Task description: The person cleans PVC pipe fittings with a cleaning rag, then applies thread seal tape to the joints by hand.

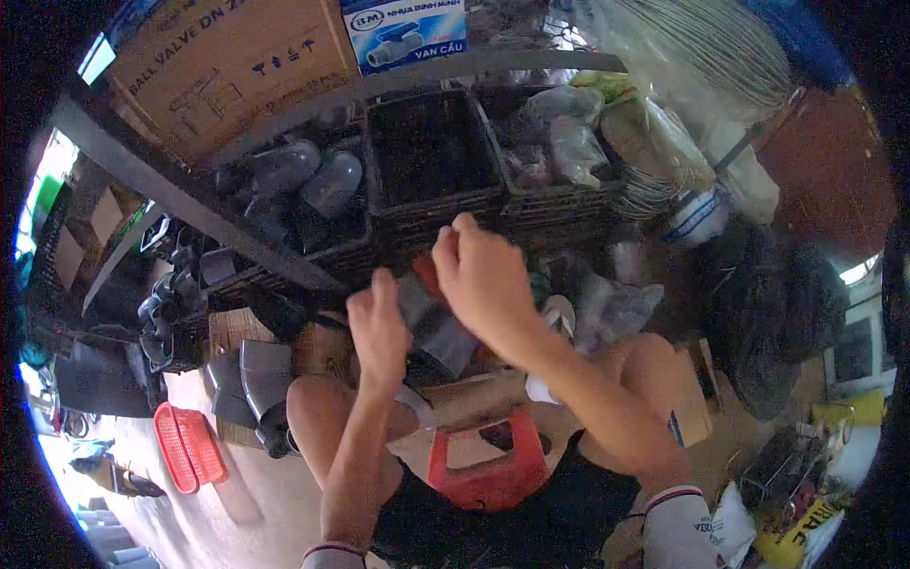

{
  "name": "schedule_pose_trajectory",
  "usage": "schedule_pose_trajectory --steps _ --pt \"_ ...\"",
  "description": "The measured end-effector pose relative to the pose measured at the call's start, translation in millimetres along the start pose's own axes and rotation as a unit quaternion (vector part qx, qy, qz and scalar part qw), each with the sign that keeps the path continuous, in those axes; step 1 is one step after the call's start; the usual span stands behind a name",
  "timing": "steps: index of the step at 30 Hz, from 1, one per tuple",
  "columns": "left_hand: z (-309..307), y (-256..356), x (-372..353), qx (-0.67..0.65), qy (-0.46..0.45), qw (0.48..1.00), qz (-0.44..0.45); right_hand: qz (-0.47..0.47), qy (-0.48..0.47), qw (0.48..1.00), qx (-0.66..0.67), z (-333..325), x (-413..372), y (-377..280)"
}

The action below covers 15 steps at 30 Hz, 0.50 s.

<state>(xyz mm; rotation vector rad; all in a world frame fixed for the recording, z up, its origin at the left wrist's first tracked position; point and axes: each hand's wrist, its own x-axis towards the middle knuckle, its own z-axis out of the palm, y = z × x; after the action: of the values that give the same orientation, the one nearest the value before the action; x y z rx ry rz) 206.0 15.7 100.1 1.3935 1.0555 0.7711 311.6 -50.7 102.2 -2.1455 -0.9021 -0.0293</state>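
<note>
My left hand [379,332] is raised in front of the black crates, its fingers curled and one finger or thumb pointing up. Higher and to the right, my right hand [485,280] is closed in a fist-like grip just below the front rim of a black plastic crate [434,201]. A small red-orange piece [427,275] shows beside the right hand's fingers. I cannot tell what either hand holds. Below and between the hands lies a grey piece [441,337], partly covered by the right hand and forearm.
Grey pipe fittings [332,180] fill a crate at left. Bagged parts [573,147] lie in the right crate. A metal shelf bar [209,204] slants across the left. Cardboard boxes [237,76] stand above. A red basket [185,450] and a red stool [493,479] are on the floor.
</note>
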Motion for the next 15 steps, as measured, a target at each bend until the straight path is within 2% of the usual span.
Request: schedule_pose_trajectory --steps 1,3,5,6,7,9,12,14,15 --pt "-6 -24 6 0.008 -0.101 0.991 0.085 0.030 -0.027 0.999 0.011 2 10 12" --pt "-1 -34 3 0.060 -0.092 0.982 0.151 0.056 -0.010 0.998 0.035 6 7 17" --pt "-1 -30 19 -0.030 -0.045 0.998 0.040 0.067 -0.021 0.997 0.036 13 -3 15" --pt "0 -25 25 -0.129 -0.030 0.991 -0.019 0.071 -0.030 0.996 0.040 16 -11 7" --pt "1 -27 26 -0.136 -0.040 0.990 -0.026 0.066 -0.030 0.996 0.046 14 -9 7" --pt "-3 -25 14 -0.029 -0.076 0.997 -0.007 0.071 -0.036 0.995 0.056 11 1 15" --pt "-4 -23 0 -0.049 -0.073 0.996 -0.013 0.097 -0.044 0.991 0.081 16 9 32" --pt "2 -23 11 -0.170 0.014 0.980 -0.098 0.102 -0.040 0.988 0.107 21 -3 26" --pt "-4 -25 23 -0.238 -0.045 0.965 -0.102 0.131 -0.072 0.982 0.118 3 -6 9"
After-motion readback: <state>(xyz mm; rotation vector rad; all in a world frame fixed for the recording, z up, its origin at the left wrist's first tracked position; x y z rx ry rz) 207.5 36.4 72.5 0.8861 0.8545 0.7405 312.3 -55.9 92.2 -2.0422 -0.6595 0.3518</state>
